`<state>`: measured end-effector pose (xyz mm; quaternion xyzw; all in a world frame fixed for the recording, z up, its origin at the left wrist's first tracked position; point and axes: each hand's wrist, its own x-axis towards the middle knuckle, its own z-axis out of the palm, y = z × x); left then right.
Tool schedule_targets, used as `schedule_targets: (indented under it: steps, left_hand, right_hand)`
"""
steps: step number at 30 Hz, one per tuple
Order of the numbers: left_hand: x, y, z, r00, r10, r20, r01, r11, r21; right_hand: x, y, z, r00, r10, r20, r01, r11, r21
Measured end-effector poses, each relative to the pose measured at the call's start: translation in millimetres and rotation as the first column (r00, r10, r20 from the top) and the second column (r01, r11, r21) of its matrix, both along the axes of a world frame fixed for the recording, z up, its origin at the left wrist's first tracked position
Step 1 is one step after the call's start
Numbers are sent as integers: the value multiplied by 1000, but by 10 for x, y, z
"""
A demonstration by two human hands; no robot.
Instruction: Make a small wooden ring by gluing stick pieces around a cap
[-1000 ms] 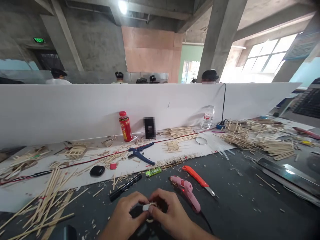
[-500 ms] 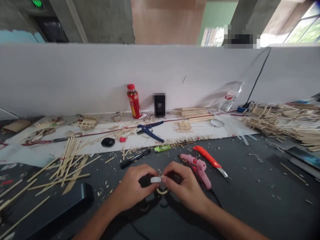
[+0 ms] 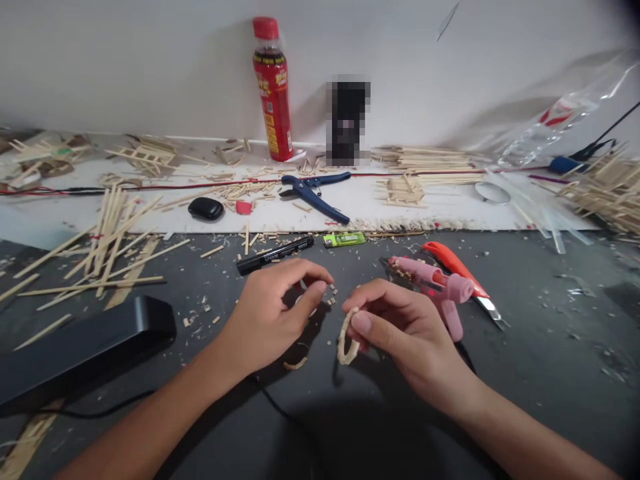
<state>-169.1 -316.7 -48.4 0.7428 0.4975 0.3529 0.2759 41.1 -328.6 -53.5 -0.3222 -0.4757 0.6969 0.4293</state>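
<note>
My right hand (image 3: 405, 327) pinches a small ring made of short wooden stick pieces (image 3: 343, 347) between thumb and fingers, held tilted above the dark table. Just left of it, my left hand (image 3: 280, 307) has its thumb and forefinger curled close together. A pale curved edge shows behind that thumb, mostly hidden; what it belongs to is unclear. Below the left hand lies a small curved wooden piece (image 3: 296, 364). Beyond the right hand rests a pink hot glue gun (image 3: 435, 280), beside an orange utility knife (image 3: 463, 277) with its blade out.
Ahead lie a black marker (image 3: 275, 255), a green lighter (image 3: 345, 239) and blue-handled cutters (image 3: 320, 197). A red bottle (image 3: 273, 100) stands by the white wall. Loose wooden sticks (image 3: 113, 233) and a long black box (image 3: 95, 347) are at left. A cable runs below my hands.
My hands have moved apart. The wooden ring is now in my right hand alone, and the white band that was between my fingers is mostly out of sight. The view has tilted down.
</note>
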Motion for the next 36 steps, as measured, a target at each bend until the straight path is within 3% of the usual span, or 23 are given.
schedule_targets:
  steps: [2, 4, 7, 9, 12, 17, 20, 23, 28, 36]
  left_hand:
    - [35, -58, 51, 967, -15, 253, 73, 972, -224]
    - [66, -113, 75, 870, -12, 492, 236, 888, -395]
    - [106, -156, 61, 717, 71, 693, 412, 758, -505]
    - [129, -154, 42, 661, 141, 737, 442, 720, -534]
    - [147, -128, 33, 627, 206, 751, 417, 726, -547]
    - [130, -94, 38, 634, 231, 738, 306, 802, -513]
    - [128, -94, 41, 661, 210, 720, 258, 838, -481]
    - [134, -111, 49, 661, 205, 722, 275, 828, -488]
    - [139, -134, 54, 648, 171, 742, 364, 786, -499]
    - [141, -170, 49, 747, 94, 658, 298, 838, -458]
  right_hand:
    - [-6, 2, -5, 1000, -23, -6, 24, 1000, 17]
    - [-14, 8, -12, 999, -42, -14, 43, 997, 59]
    - [-24, 15, -22, 999, -44, -29, 47, 992, 116]
    - [-22, 12, -27, 999, -39, -25, 42, 992, 120]
    - [8, -12, -27, 997, -81, 20, 79, 993, 93]
    - [92, -59, 10, 979, -180, 92, 170, 980, 108]
    - [110, -73, 44, 965, -214, 153, 179, 961, 213]
    - [96, -77, 62, 925, -263, 275, 174, 935, 309]
    - [66, -67, 71, 911, -239, 335, 176, 962, 208]
    - [35, -47, 123, 938, -202, 283, 176, 978, 113]
